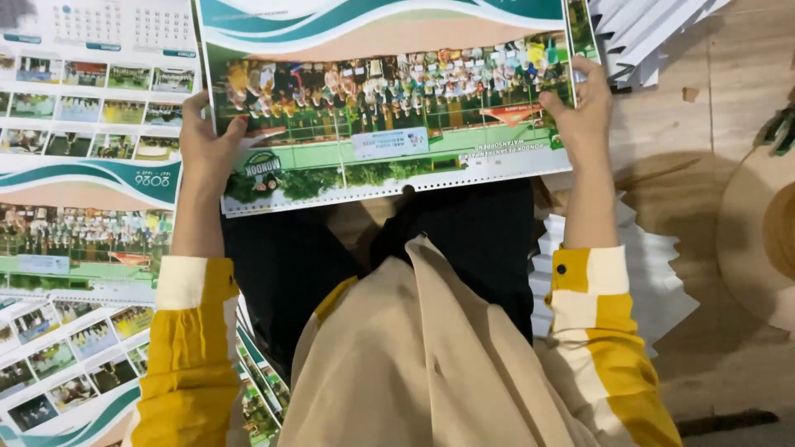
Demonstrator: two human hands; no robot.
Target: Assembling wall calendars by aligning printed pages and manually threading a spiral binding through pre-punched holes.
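A large glossy calendar sheet (389,99) with a group photo, teal waves and a punched near edge lies across my lap. My left hand (205,142) grips its near left corner, thumb on top of the print. My right hand (582,112) holds the near right corner the same way. Both sleeves are yellow and white. My dark trousers (290,265) and a beige cloth (414,356) show below the sheet.
More printed calendar sheets (79,190) spread over the floor at left. A stack of white fanned paper (654,281) sits by my right forearm, another white stack (646,29) at top right. A round wooden object (758,232) lies on the wooden floor at right.
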